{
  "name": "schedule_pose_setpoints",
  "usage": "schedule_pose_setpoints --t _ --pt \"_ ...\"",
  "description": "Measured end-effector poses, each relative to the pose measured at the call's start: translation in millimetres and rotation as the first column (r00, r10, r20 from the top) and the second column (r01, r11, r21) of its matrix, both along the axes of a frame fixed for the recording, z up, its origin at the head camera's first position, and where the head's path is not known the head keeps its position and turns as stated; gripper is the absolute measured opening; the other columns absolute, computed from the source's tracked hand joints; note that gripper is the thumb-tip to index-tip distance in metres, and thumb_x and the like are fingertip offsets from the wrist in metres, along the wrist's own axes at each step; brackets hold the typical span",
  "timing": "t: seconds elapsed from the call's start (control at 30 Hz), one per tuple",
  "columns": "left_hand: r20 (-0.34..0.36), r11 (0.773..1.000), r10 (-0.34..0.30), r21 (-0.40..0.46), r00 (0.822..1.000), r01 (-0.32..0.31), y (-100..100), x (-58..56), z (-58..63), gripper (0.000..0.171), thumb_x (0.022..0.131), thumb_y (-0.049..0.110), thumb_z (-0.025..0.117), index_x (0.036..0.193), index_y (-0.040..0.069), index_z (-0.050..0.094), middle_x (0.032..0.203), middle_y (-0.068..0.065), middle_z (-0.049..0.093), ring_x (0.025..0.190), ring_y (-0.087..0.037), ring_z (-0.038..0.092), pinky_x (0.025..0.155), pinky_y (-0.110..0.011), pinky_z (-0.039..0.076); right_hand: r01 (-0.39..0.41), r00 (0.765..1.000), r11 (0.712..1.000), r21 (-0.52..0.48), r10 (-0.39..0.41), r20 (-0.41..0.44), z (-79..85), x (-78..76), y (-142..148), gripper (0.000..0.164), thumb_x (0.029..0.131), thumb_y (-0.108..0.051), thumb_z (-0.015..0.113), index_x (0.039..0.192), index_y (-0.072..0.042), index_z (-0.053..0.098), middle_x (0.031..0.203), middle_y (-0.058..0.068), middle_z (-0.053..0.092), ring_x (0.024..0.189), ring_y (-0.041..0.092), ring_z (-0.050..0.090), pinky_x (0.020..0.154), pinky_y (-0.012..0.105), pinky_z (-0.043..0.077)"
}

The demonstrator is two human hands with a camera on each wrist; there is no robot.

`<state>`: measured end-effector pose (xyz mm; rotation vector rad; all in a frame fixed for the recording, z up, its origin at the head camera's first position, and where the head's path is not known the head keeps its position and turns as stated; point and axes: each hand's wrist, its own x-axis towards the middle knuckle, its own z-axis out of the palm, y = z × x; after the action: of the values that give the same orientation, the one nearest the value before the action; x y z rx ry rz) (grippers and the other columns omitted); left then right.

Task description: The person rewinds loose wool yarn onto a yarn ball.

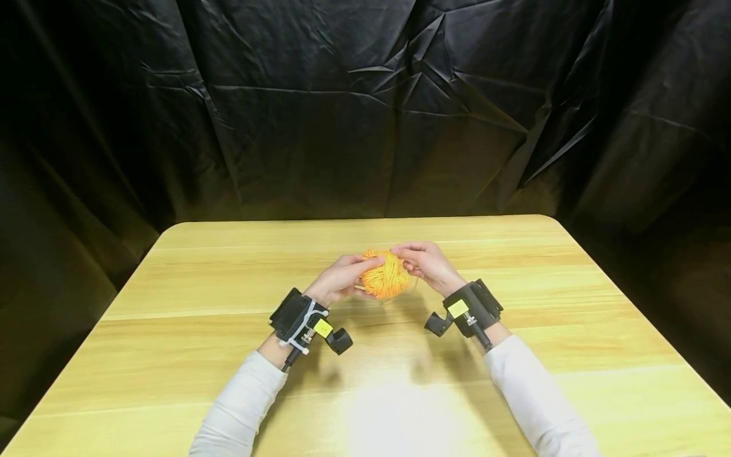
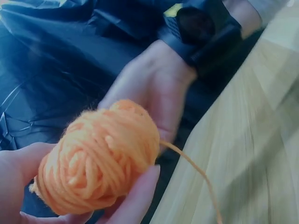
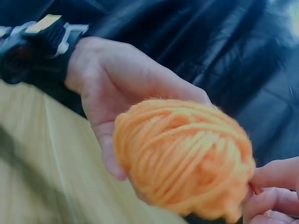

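Note:
An orange ball of yarn [image 1: 385,277] is held above the table, toward its far side. My left hand [image 1: 341,279] grips the ball from the left, with the thumb over its top and the other fingers partly hidden beneath it. On the other side, my right hand [image 1: 431,266] pinches a strand close against the ball; the right wrist view shows its thumb and fingers [image 3: 275,193] around that strand. A loose length of yarn [image 2: 202,173] hangs down from the ball's right side in the left wrist view. Wound layers cover the ball, with a rougher coil at one end.
The light wooden table [image 1: 171,362] spreads out under both arms, with a bright glare near its front. Behind it hangs a creased black sheet [image 1: 320,146]. Each wrist wears a black strap with a camera, the left strap [image 1: 297,317] and the right strap [image 1: 474,309].

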<state>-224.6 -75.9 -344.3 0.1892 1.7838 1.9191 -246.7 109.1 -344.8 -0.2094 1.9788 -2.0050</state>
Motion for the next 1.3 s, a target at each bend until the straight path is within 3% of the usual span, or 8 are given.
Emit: schedule_pose_setpoints --t 0.13,0.27,0.43,0.57,0.73,0.97,1.1,1.3 --pt "-0.034 0.999 -0.014 -0.051 0.999 0.012 0.7 0.2 -2.9 0.040 0.090 0.024 0.053 0.114 -0.008 0.049 0.085 -0.007 0.060 0.076 -0.016 0.061 0.079 -0.047 0.048 0.064 0.987 0.988 0.140 -0.042 -0.154 12.5 6.2 -3.4 0.026 0.087 -0.013 0.057 0.104 0.005 0.060 0.076 -0.002 0.061 0.052 0.007 0.038 0.049 0.017 0.031" --pt "-0.043 0.998 0.025 -0.059 0.999 -0.028 0.5 0.6 -6.7 0.042 0.089 0.027 0.053 0.113 -0.006 0.049 0.086 -0.008 0.060 0.076 -0.015 0.061 0.080 -0.048 0.047 0.112 0.951 0.953 0.281 -0.021 -0.307 23.3 18.7 -10.1 0.022 0.086 -0.015 0.058 0.099 0.001 0.065 0.079 0.005 0.065 0.055 0.010 0.040 0.051 0.019 0.033" --pt "-0.035 0.988 0.155 -0.021 0.987 -0.155 0.0 0.6 -5.9 0.042 0.089 0.025 0.053 0.115 -0.006 0.044 0.093 -0.014 0.056 0.075 -0.018 0.061 0.081 -0.052 0.044 0.151 0.883 0.929 0.338 0.027 -0.469 27.2 34.1 -15.5 0.021 0.088 -0.014 0.055 0.100 0.001 0.065 0.079 0.012 0.065 0.055 0.011 0.042 0.049 0.018 0.035" --pt "-0.055 0.963 0.271 0.001 0.961 -0.271 -0.6 0.2 -3.2 0.044 0.089 0.024 0.054 0.118 -0.006 0.039 0.100 -0.019 0.054 0.075 -0.020 0.063 0.075 -0.048 0.048 0.152 0.855 0.931 0.331 0.044 -0.516 27.5 45.3 -17.8 0.024 0.091 -0.010 0.049 0.107 0.003 0.061 0.072 0.013 0.061 0.046 0.008 0.036 0.043 0.018 0.029" --pt "-0.063 0.925 0.380 0.030 0.923 -0.379 -1.9 -0.5 0.6 0.043 0.089 0.023 0.053 0.118 -0.005 0.038 0.100 -0.020 0.055 0.073 -0.020 0.064 0.066 -0.038 0.053 0.106 0.868 0.939 0.326 0.072 -0.492 24.8 56.5 -19.3 0.029 0.092 -0.006 0.046 0.117 0.007 0.054 0.064 0.005 0.056 0.042 0.006 0.031 0.038 0.020 0.023" --pt "-0.056 0.905 0.423 0.074 0.904 -0.419 -2.6 -1.3 3.7 0.044 0.090 0.023 0.052 0.120 -0.004 0.036 0.104 -0.020 0.053 0.083 -0.023 0.062 0.066 -0.034 0.053 0.017 0.884 0.941 0.338 0.143 -0.444 12.7 60.5 -21.1 0.024 0.093 -0.013 0.046 0.090 0.003 0.064 0.060 -0.001 0.051 0.042 0.005 0.027 0.038 0.019 0.020" --pt "-0.048 0.904 0.418 0.124 0.907 -0.410 -2.2 -0.8 5.4 0.044 0.090 0.024 0.051 0.120 -0.005 0.039 0.106 -0.019 0.052 0.090 -0.025 0.060 0.068 -0.035 0.053 -0.098 0.914 0.948 0.302 0.206 -0.349 0.5 57.6 -20.6 0.024 0.092 -0.012 0.048 0.095 0.004 0.065 0.063 -0.002 0.052 0.045 0.005 0.029 0.042 0.018 0.023" --pt "-0.052 0.927 0.354 0.155 0.934 -0.342 -2.1 0.6 7.2 0.043 0.091 0.027 0.049 0.119 -0.004 0.046 0.099 -0.014 0.058 0.084 -0.019 0.062 0.073 -0.039 0.051 -0.309 0.944 0.948 0.074 0.315 -0.100 -22.9 40.0 -10.3 0.034 0.092 -0.014 0.048 0.111 0.014 0.053 0.071 -0.001 0.053 0.050 0.003 0.035 0.048 0.015 0.028"
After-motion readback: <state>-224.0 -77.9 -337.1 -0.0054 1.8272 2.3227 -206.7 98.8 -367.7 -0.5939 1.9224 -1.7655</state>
